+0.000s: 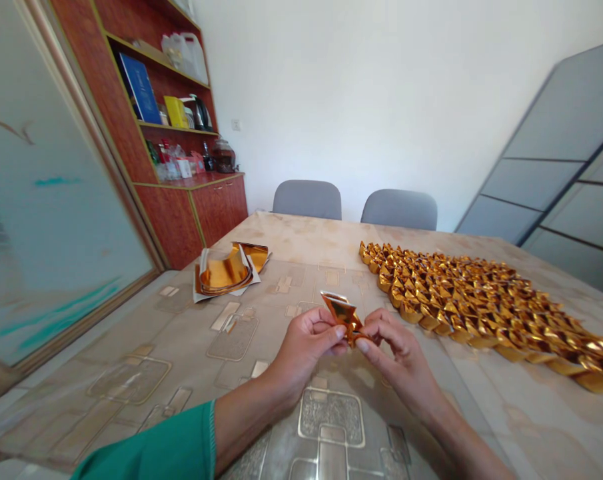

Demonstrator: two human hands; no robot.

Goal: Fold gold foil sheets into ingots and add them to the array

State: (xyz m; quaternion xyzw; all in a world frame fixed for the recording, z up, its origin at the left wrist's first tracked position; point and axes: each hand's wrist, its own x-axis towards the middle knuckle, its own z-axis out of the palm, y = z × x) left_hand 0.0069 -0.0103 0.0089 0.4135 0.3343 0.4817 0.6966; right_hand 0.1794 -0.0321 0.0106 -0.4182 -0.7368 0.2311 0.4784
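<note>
Left hand (308, 339), right hand (396, 341) pinching gold foil piece (341, 311); folded foil rows (461, 293) right, foil sheets (225, 273) left

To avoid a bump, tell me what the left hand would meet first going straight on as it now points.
Beyond the gold foil piece it holds, the left hand would probably meet the right hand first; depth is uncertain.

head view, forward-down across table (306, 267)
</note>
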